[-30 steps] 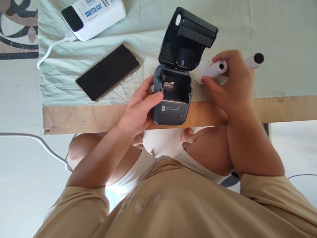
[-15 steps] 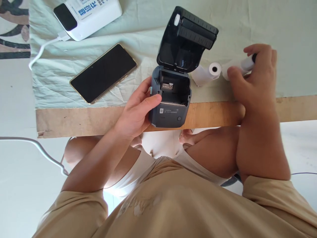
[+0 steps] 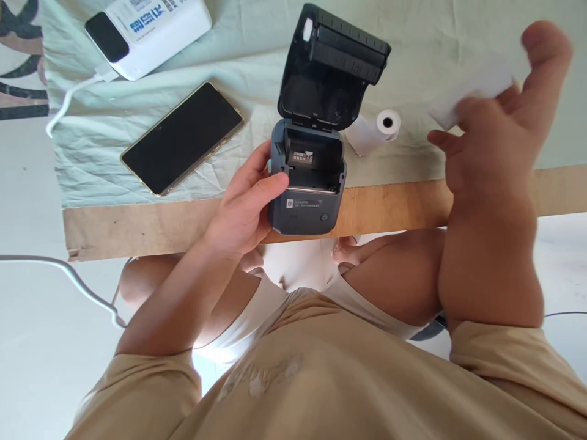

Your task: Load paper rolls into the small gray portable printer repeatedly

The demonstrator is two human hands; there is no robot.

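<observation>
Through the head camera I see my left hand point(image 3: 245, 211) wrapped around the near-left side of a dark printer point(image 3: 307, 217), thumb pressed on the front rim of its bay, the other fingers curled around the side and partly hidden. The printer sits over the table's wooden edge point(image 3: 394, 205) with its raised lid point(image 3: 321, 91) tilted away from me; whether it rests there or is lifted, I can't judge.

My right hand point(image 3: 498, 134) is off to the right with its fingers loosely spread, just at a white roll point(image 3: 477, 85). Both are blurred (so I can't tell whether the fingers really grip it or merely touch it). A second paper roll point(image 3: 373, 131), dark-cored, lies on the cloth point(image 3: 426, 24) just right of the printer, near the lid.

I'd expect the printer to feel rigid and moderately light, its smooth casing a little slippery. The lower body is where I'd hold it; the lid looks like the fragile part, and its hinge shouldn't bear the weight. The rolls should be light and firm, yet easily creased or unwound, so I'd pinch either one gently around its curved side, keeping any loose paper under a fingertip.
</observation>
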